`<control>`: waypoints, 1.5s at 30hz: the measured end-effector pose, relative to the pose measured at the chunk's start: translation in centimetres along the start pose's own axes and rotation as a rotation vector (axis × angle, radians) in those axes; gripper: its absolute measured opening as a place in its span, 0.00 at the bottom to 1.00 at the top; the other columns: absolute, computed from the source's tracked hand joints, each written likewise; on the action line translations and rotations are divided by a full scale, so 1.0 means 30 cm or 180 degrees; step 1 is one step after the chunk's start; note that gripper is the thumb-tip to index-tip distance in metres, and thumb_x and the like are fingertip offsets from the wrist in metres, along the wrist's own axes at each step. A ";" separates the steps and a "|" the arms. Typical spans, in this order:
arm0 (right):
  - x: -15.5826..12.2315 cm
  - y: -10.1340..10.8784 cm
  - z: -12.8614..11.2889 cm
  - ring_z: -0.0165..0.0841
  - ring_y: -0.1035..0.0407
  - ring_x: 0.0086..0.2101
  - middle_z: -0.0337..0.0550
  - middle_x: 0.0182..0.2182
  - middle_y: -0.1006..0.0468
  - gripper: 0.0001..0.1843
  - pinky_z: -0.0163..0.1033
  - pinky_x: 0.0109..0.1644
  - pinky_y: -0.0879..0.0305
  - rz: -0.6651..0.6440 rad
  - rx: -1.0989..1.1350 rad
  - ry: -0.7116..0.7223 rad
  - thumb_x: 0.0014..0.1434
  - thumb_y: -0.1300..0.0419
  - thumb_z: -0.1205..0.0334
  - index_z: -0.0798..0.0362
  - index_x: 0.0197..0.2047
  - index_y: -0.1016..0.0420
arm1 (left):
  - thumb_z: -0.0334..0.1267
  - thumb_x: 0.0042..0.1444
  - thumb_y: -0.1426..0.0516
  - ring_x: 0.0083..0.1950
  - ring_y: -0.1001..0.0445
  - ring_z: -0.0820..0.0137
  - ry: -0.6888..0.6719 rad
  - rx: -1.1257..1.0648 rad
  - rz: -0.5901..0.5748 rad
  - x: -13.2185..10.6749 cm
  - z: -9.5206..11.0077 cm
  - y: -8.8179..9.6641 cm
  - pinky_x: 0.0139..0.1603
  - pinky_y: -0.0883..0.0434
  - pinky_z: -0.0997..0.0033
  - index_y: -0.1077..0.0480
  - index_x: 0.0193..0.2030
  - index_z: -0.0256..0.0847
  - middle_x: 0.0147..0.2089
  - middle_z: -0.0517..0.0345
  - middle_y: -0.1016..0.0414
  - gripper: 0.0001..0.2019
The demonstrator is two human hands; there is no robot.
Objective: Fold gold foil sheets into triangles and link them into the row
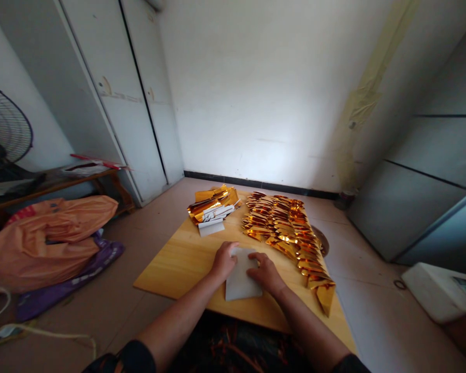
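Note:
A pale grey-white sheet of paper [244,282] lies on the low wooden table in front of me. My left hand [223,262] is closed at its upper left edge, fingers bent over the top. On the opposite side, my right hand [267,273] grips the upper right edge with thumb and curled fingers. Beyond my left hand is a pile of gold foil paper [213,202] with folded white strips [219,211] and a small pale sheet [212,228] in front. Rows of folded gold foil pieces [283,225] overlap along the table's right side.
The wooden table [171,264] stands on a tiled floor near a white wall. An orange bag [54,233] and a purple bag [77,274] lie at left, below a bench and fan [8,122]. A white box [438,290] and grey refrigerator [423,176] stand at right.

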State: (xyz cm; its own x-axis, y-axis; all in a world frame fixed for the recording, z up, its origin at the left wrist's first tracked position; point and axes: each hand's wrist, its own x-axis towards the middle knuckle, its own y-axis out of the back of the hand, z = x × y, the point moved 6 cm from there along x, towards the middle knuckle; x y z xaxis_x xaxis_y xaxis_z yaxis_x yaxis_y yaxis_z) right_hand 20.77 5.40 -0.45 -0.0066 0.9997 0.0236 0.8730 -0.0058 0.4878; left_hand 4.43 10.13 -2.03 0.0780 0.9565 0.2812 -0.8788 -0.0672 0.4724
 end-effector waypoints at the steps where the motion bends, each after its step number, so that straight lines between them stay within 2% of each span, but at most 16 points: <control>1: -0.004 0.001 0.000 0.39 0.31 0.44 0.46 0.43 0.25 0.23 0.43 0.52 0.36 0.0040 0.0002 0.0011 0.39 0.39 0.72 0.52 0.42 0.23 | 0.17 0.38 0.49 0.50 0.30 0.64 -0.0133 0.0124 -0.0011 -0.002 0.003 -0.006 0.57 0.35 0.61 0.27 0.45 0.40 0.46 0.54 0.27 0.26; 4: -0.020 -0.005 0.014 0.39 0.31 0.45 0.47 0.45 0.27 0.26 0.43 0.51 0.36 0.0081 0.0099 -0.0031 0.39 0.39 0.72 0.52 0.45 0.24 | 0.16 0.40 0.51 0.52 0.31 0.65 -0.0396 0.0355 -0.0007 -0.011 0.006 -0.019 0.58 0.35 0.61 0.27 0.45 0.41 0.48 0.53 0.30 0.27; 9: -0.056 -0.024 0.051 0.33 0.30 0.35 0.45 0.43 0.28 0.25 0.38 0.39 0.32 0.0006 0.0400 -0.0061 0.37 0.39 0.72 0.51 0.43 0.23 | 0.18 0.47 0.52 0.58 0.37 0.62 -0.0639 0.0893 -0.0264 -0.036 0.041 -0.041 0.59 0.38 0.60 0.26 0.44 0.41 0.58 0.51 0.36 0.22; 13: -0.099 -0.032 0.063 0.26 0.33 0.27 0.46 0.56 0.36 0.25 0.35 0.28 0.34 -0.0218 0.0966 0.0038 0.38 0.41 0.71 0.49 0.44 0.25 | 0.27 0.55 0.48 0.61 0.42 0.55 -0.0955 0.1471 -0.0470 -0.061 0.106 -0.042 0.59 0.45 0.51 0.24 0.36 0.43 0.65 0.55 0.42 0.12; 15: -0.126 -0.030 0.047 0.28 0.31 0.30 0.45 0.58 0.37 0.23 0.37 0.31 0.32 -0.0396 0.0981 0.0284 0.40 0.44 0.72 0.49 0.42 0.24 | 0.30 0.56 0.47 0.62 0.45 0.55 -0.1111 0.1661 -0.0522 -0.067 0.131 -0.044 0.59 0.47 0.50 0.25 0.35 0.44 0.64 0.56 0.40 0.10; 16: -0.141 -0.027 0.032 0.31 0.29 0.34 0.45 0.56 0.34 0.23 0.39 0.37 0.31 -0.0483 0.0865 0.0483 0.41 0.46 0.73 0.49 0.40 0.24 | 0.30 0.57 0.47 0.61 0.44 0.56 -0.1159 0.1743 -0.0576 -0.068 0.138 -0.048 0.58 0.47 0.50 0.25 0.35 0.44 0.62 0.55 0.37 0.09; 18: -0.171 -0.025 0.000 0.36 0.31 0.45 0.44 0.51 0.28 0.24 0.42 0.49 0.34 -0.0653 0.0496 0.0918 0.42 0.50 0.76 0.49 0.39 0.23 | 0.31 0.58 0.47 0.56 0.39 0.58 -0.1178 0.1887 -0.0746 -0.068 0.141 -0.060 0.55 0.45 0.52 0.25 0.36 0.44 0.52 0.52 0.29 0.09; 20: -0.193 -0.020 -0.021 0.37 0.33 0.50 0.44 0.50 0.27 0.27 0.44 0.54 0.38 -0.0730 0.0098 0.1223 0.43 0.52 0.77 0.48 0.42 0.22 | 0.30 0.57 0.48 0.50 0.35 0.60 -0.1129 0.1951 -0.0892 -0.069 0.138 -0.071 0.51 0.42 0.56 0.26 0.38 0.43 0.45 0.51 0.27 0.10; 24: -0.203 0.000 -0.039 0.39 0.35 0.51 0.44 0.53 0.29 0.25 0.45 0.55 0.40 -0.0675 -0.0594 0.1537 0.49 0.49 0.76 0.46 0.47 0.24 | 0.30 0.51 0.43 0.50 0.35 0.61 -0.1067 0.1867 -0.0896 -0.079 0.142 -0.065 0.49 0.39 0.61 0.27 0.42 0.42 0.46 0.50 0.28 0.11; 28: -0.198 0.015 -0.050 0.39 0.34 0.44 0.43 0.47 0.24 0.13 0.46 0.51 0.40 -0.0808 -0.1126 0.1708 0.55 0.43 0.67 0.45 0.41 0.22 | 0.35 0.49 0.40 0.51 0.35 0.59 -0.1130 0.1695 -0.0934 -0.079 0.137 -0.048 0.51 0.38 0.59 0.27 0.46 0.43 0.49 0.50 0.28 0.16; 30: -0.190 0.026 -0.057 0.40 0.35 0.44 0.43 0.46 0.23 0.09 0.47 0.52 0.41 -0.0778 -0.1139 0.1735 0.57 0.42 0.63 0.45 0.39 0.21 | 0.34 0.49 0.41 0.51 0.33 0.60 -0.1184 0.1475 -0.1014 -0.065 0.122 -0.041 0.52 0.37 0.59 0.26 0.46 0.43 0.48 0.51 0.27 0.15; 32: -0.172 0.036 -0.063 0.40 0.34 0.45 0.44 0.46 0.23 0.09 0.48 0.52 0.41 -0.0658 -0.0891 0.1719 0.58 0.43 0.59 0.45 0.38 0.21 | 0.29 0.50 0.44 0.49 0.31 0.62 -0.1179 0.1128 -0.1118 -0.043 0.096 -0.034 0.52 0.35 0.61 0.24 0.41 0.43 0.46 0.52 0.25 0.13; 35: -0.117 0.037 -0.053 0.38 0.33 0.46 0.45 0.46 0.25 0.11 0.45 0.52 0.38 -0.0441 -0.0286 0.1468 0.60 0.45 0.56 0.47 0.36 0.21 | 0.23 0.47 0.47 0.48 0.28 0.66 -0.0927 0.0530 -0.1063 -0.004 0.044 -0.012 0.52 0.33 0.65 0.23 0.37 0.43 0.45 0.55 0.24 0.16; 38: -0.046 0.020 -0.039 0.36 0.31 0.43 0.44 0.42 0.24 0.10 0.40 0.48 0.36 -0.0220 -0.0066 0.1189 0.57 0.44 0.55 0.49 0.35 0.23 | 0.24 0.43 0.46 0.49 0.28 0.65 -0.0798 0.0085 -0.1016 0.014 0.015 0.009 0.52 0.31 0.64 0.23 0.35 0.42 0.47 0.54 0.25 0.15; 42: 0.031 0.000 -0.030 0.31 0.32 0.31 0.40 0.30 0.25 0.08 0.33 0.37 0.38 0.0107 -0.0525 0.0651 0.56 0.45 0.61 0.51 0.31 0.26 | 0.25 0.42 0.43 0.53 0.30 0.61 -0.0769 0.0043 -0.0771 0.019 0.012 0.040 0.53 0.32 0.63 0.24 0.38 0.40 0.51 0.48 0.29 0.15; 45: 0.057 -0.009 -0.044 0.29 0.32 0.29 0.40 0.30 0.26 0.09 0.32 0.34 0.42 0.0256 -0.1099 0.0400 0.58 0.47 0.64 0.52 0.29 0.28 | 0.24 0.42 0.44 0.52 0.30 0.62 -0.0700 0.0122 -0.0588 0.029 0.001 0.048 0.54 0.32 0.62 0.24 0.39 0.39 0.49 0.48 0.29 0.16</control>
State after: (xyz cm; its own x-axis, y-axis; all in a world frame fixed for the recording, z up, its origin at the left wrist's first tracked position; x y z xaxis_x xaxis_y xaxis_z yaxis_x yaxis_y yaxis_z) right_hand 19.87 7.08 0.61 -0.0232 0.9851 0.1703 0.6574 -0.1133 0.7450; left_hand 3.25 10.85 -1.08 0.3389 0.8693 0.3600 -0.8222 0.0876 0.5624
